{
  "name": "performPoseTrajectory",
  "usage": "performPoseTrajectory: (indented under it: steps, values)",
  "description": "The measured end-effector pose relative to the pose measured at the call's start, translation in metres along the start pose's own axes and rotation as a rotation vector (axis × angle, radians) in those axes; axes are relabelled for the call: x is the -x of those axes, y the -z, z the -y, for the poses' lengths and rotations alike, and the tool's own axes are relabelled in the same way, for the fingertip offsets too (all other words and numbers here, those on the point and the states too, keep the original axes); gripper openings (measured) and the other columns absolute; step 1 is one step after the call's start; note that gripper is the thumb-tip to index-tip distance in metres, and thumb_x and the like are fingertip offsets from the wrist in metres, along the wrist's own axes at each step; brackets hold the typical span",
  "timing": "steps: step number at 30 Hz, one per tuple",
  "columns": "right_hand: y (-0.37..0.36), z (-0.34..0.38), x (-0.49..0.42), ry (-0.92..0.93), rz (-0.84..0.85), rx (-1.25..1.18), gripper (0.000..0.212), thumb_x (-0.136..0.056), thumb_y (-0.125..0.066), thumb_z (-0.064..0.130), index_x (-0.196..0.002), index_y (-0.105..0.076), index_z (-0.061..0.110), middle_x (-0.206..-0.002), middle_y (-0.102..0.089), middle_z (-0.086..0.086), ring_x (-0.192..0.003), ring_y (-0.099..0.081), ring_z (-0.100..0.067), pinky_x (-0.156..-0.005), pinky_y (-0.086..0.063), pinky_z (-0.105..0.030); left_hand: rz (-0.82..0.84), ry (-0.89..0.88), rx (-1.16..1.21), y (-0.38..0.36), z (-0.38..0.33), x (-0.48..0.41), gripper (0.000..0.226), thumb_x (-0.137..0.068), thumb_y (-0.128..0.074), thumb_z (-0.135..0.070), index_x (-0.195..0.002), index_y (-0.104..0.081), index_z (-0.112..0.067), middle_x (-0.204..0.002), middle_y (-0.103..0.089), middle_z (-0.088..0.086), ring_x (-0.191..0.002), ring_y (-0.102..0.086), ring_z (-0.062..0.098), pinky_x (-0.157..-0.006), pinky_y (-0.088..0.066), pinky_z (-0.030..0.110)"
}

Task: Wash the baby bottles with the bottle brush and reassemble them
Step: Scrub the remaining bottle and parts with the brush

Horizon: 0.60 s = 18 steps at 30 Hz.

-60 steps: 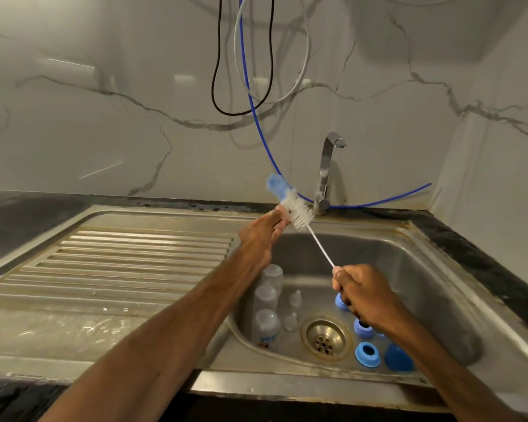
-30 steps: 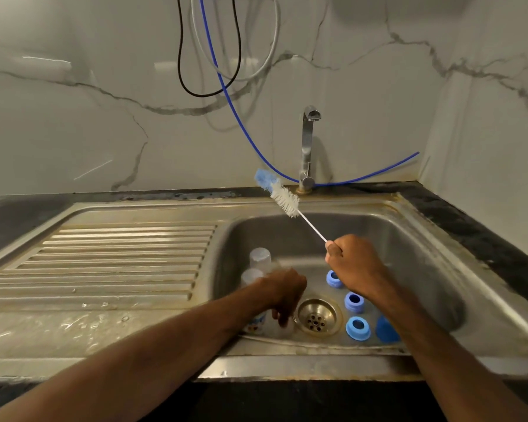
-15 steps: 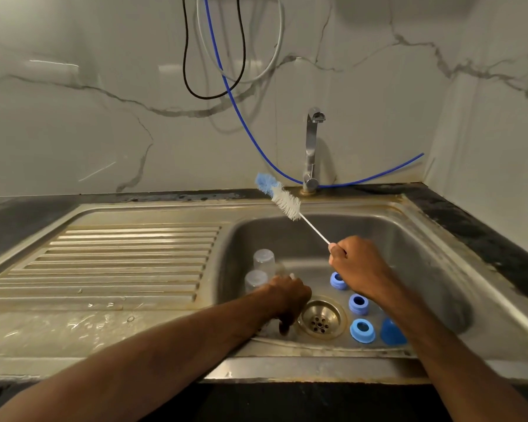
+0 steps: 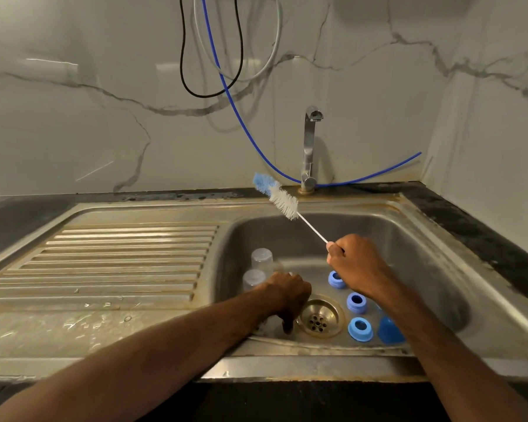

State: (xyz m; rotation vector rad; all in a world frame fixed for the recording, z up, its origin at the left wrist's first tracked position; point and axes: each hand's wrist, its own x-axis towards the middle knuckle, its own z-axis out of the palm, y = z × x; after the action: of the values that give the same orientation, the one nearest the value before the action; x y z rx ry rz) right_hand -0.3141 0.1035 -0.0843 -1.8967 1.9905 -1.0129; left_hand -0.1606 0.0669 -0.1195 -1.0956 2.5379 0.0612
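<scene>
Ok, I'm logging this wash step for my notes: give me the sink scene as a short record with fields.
right hand: grips the bottle brush by its stem, bristles raised toward the tap
left hand: low in the basin beside the drain; grip hidden
bottles: two clear ones visible at basin's left
blue rings: three, right of drain
blue cap: beside nearest ring

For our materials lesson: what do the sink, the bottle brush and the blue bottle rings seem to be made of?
Sink: likely stainless steel, brushed grey sheen with reflections.
Bottle brush: white bristles, probably nylon; fuzzy blue tip; thin white stem, perhaps coated wire.
Blue bottle rings: apparently moulded plastic, smooth, uniform colour.
</scene>
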Motion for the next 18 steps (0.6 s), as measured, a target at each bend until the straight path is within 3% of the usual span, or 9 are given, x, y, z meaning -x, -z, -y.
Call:
performPoseTrajectory:
  steps: [4, 8, 10, 13, 18]
  values:
    - [0.003, 0.001, -0.001, 0.001, -0.016, 0.028, 0.048, -0.103, -0.049, 0.024, -0.063, -0.057, -0.001, -0.059, -0.062, -0.014, -0.059, -0.062, -0.032, -0.060, -0.053, -0.044, -0.133, -0.093, 0.099, 0.005, -0.004, -0.008, 0.039, -0.079, -0.087, -0.031, -0.113, -0.071, -0.020, -0.116, -0.070, 0.000, -0.109, -0.063, 0.021, -0.089, -0.053, 0.038]
    - [0.013, 0.003, 0.002, 0.025, -0.088, 0.126, 0.047, -0.103, -0.049, 0.025, -0.057, -0.042, 0.015, -0.058, -0.052, -0.006, -0.057, -0.050, -0.027, -0.060, -0.036, -0.032, -0.283, -0.264, 0.305, 0.014, -0.031, -0.021, 0.046, -0.077, -0.089, -0.021, -0.116, -0.067, -0.008, -0.117, -0.068, 0.007, -0.105, -0.061, 0.024, -0.080, -0.041, 0.027]
    - [0.015, 0.003, 0.003, 0.030, -0.110, 0.133, 0.048, -0.104, -0.049, 0.025, -0.057, -0.040, 0.017, -0.060, -0.052, -0.007, -0.057, -0.048, -0.027, -0.060, -0.033, -0.031, -0.274, -0.321, 0.279, 0.011, -0.051, -0.033, 0.055, -0.081, -0.087, -0.026, -0.127, -0.064, -0.005, -0.127, -0.066, 0.011, -0.113, -0.059, 0.027, -0.089, -0.041, 0.026]
    - [0.015, 0.002, 0.003, 0.021, -0.119, 0.123, 0.047, -0.104, -0.048, 0.026, -0.058, -0.040, 0.018, -0.061, -0.053, -0.006, -0.059, -0.050, -0.027, -0.060, -0.033, -0.031, -0.179, -0.353, 0.080, 0.001, -0.069, -0.056, 0.069, -0.088, -0.079, -0.033, -0.147, -0.050, -0.012, -0.150, -0.051, 0.012, -0.135, -0.048, 0.031, -0.113, -0.038, 0.041]
    - [0.014, 0.001, 0.002, 0.029, -0.117, 0.126, 0.049, -0.103, -0.049, 0.026, -0.056, -0.036, 0.018, -0.057, -0.048, -0.006, -0.058, -0.048, -0.029, -0.059, -0.032, -0.032, -0.115, -0.431, -0.033, -0.005, -0.075, -0.067, 0.056, -0.088, -0.078, -0.016, -0.138, -0.055, -0.004, -0.141, -0.056, 0.016, -0.130, -0.051, 0.032, -0.106, -0.035, 0.036]
